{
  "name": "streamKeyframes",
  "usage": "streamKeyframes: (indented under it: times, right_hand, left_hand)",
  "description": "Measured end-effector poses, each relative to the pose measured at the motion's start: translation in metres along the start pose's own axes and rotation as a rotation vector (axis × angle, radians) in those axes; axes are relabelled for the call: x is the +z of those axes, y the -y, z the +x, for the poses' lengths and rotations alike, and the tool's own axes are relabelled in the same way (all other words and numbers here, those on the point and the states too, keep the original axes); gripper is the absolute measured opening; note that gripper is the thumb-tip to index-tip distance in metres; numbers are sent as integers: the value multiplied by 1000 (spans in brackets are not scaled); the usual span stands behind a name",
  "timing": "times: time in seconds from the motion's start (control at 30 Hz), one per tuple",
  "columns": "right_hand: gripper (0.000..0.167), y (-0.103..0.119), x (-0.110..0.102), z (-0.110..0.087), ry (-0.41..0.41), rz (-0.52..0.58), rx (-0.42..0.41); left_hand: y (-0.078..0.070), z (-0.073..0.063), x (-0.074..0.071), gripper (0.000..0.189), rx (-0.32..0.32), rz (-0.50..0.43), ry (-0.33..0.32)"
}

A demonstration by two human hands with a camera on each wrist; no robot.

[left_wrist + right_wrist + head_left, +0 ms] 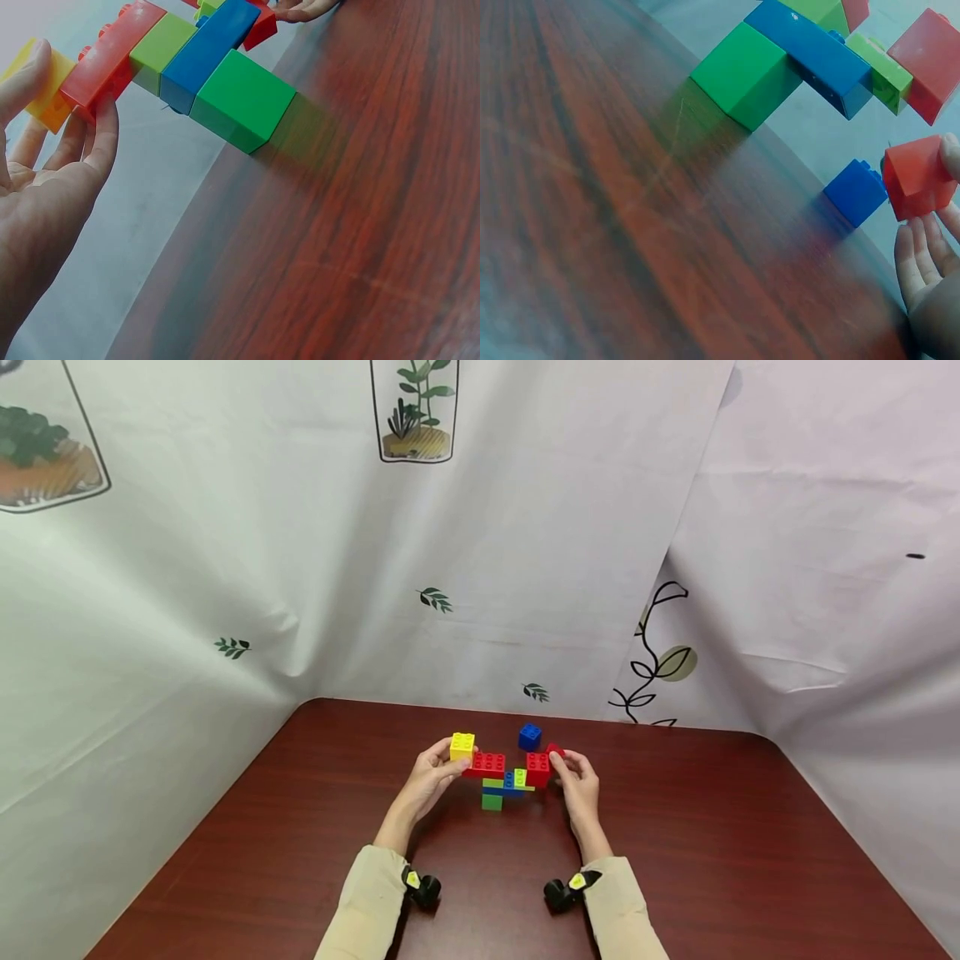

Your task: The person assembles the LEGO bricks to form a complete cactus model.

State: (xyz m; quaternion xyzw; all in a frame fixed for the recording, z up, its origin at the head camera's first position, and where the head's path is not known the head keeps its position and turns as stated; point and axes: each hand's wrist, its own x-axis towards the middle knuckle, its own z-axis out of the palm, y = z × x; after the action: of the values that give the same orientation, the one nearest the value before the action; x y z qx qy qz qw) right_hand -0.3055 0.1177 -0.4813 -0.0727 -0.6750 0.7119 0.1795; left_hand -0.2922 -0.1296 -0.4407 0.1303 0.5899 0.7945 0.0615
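A structure of stacked building bricks stands on the table. A green brick (492, 802) is its foot, with a long blue brick (210, 56) and a lime brick (160, 51) above. Across the top left lies a long red brick (489, 765), with a yellow brick (462, 747) at its outer end. My left hand (431, 781) grips this end, thumb against the yellow brick and fingertips under the red one. Another red brick (537, 769) tops the right side, on a thin lime piece (881, 71). Just right of it, my right hand (581, 789) pinches a separate red brick (919, 180).
A loose blue brick (529, 737) sits on the table behind the structure, close to my right hand. The dark wooden table (300, 827) ends at a pale printed cloth (525, 635) at the back.
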Motion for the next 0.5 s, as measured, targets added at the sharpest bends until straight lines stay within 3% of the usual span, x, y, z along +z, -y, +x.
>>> streamKeyframes:
  times: [0.23, 0.5]
  right_hand:
    - [39, 4, 0, -1, 28, 36, 35]
    - [32, 20, 2, 0, 14, 99, 7]
  left_hand:
    - [1, 0, -1, 48, -4, 22, -8]
    - [1, 1, 0, 48, 2, 35, -1]
